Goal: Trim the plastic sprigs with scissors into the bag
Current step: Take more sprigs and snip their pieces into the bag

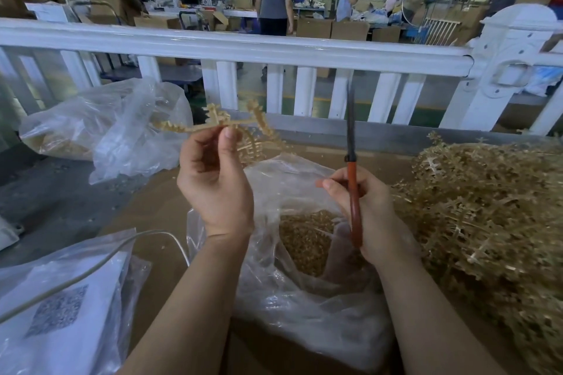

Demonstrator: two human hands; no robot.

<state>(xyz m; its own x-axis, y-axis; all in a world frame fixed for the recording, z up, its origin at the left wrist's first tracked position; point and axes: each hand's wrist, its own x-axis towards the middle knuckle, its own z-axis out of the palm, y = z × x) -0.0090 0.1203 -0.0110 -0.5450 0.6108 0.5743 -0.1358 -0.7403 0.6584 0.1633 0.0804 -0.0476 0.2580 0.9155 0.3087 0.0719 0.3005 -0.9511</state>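
Tan plastic makes up the sprig (213,126), a thin stem with short toothed side branches spreading left and right, held up in the air above the far rim of the open bag (292,307). The left hand (213,179) pinches the stem between thumb and curled fingers, palm turned toward the camera. The right hand (362,213) wraps its fingers round the orange handles of the scissors (352,161), whose dark blades stand upright and closed, just to the right of the sprig and not touching it. Between the two hands there is an open gap, and the clear bag's mouth gapes directly below it, with a heap of small tan trimmings lying inside. To the right, a big pile of untrimmed sprigs (487,207) crowds close against the right wrist and the bag's edge. To the left, another clear bag (115,131) lies on the brown table (158,210), well apart from the hands. A white railing (243,49) runs along the far side of the table, closing off the space behind the sprig.
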